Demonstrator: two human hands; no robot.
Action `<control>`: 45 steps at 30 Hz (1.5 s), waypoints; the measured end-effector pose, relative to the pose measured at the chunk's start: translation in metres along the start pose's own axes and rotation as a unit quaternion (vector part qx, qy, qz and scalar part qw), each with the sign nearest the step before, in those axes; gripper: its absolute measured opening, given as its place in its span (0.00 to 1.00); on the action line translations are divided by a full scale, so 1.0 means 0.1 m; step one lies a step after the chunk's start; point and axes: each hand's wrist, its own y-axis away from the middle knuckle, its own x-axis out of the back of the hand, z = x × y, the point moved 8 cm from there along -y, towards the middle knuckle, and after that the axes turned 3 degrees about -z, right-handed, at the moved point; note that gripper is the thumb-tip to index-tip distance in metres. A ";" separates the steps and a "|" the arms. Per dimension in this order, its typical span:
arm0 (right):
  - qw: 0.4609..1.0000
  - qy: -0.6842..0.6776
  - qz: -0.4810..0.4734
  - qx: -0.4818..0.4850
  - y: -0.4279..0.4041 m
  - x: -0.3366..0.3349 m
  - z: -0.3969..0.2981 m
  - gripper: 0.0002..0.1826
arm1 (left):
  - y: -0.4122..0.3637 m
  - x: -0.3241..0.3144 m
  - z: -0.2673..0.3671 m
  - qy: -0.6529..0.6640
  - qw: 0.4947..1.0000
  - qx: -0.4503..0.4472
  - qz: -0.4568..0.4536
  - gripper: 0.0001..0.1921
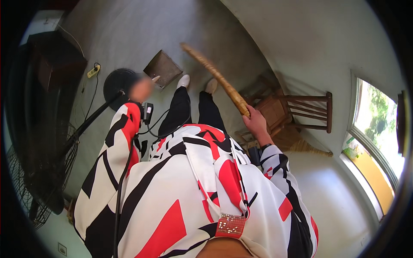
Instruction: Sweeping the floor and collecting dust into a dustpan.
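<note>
My right hand [256, 122] is closed around a long, tan, ribbed handle [219, 77], which looks like a broom's. It slants up and left over the floor. Behind my right forearm is a fan of straw [300, 145]; whether it joins the handle I cannot tell. My left hand [141, 90] is blurred, so its grip does not show. Close beyond it lies a square, grey-brown dustpan [163, 69], near the toe of my left shoe [183, 81]. A pale pointed tip [156, 78] shows between hand and dustpan.
To the left stands a pedestal fan with a round black base [111, 85], a slanting pole [100, 111] and a wire cage [69, 154]. A yellow power strip [94, 71] trails cords. Right of me, a wooden chair [309, 109] stands by the wall, below a bright window [376, 109].
</note>
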 end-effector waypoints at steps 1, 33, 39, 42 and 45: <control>0.998 -0.002 0.042 -0.046 0.07 0.01 0.22 0.25 | 0.00 -0.03 0.00 -0.001 1.000 0.004 0.002 0.10; 0.992 -0.057 0.011 -0.115 -0.70 -0.11 0.34 0.22 | -0.12 -0.23 -0.07 -0.002 0.999 0.013 0.033 0.08; 0.978 -0.183 -0.105 -0.005 -0.49 -0.30 -0.08 0.25 | -0.08 -0.16 -0.14 0.018 0.998 0.047 0.042 0.09; 0.992 -0.086 -0.071 0.066 -0.44 -0.07 -0.13 0.26 | -0.05 -0.20 -0.24 0.020 0.998 0.049 0.038 0.08; 0.995 -0.061 -0.016 0.079 -0.46 0.05 -0.15 0.25 | 0.08 -0.26 -0.35 0.032 0.998 0.044 0.020 0.08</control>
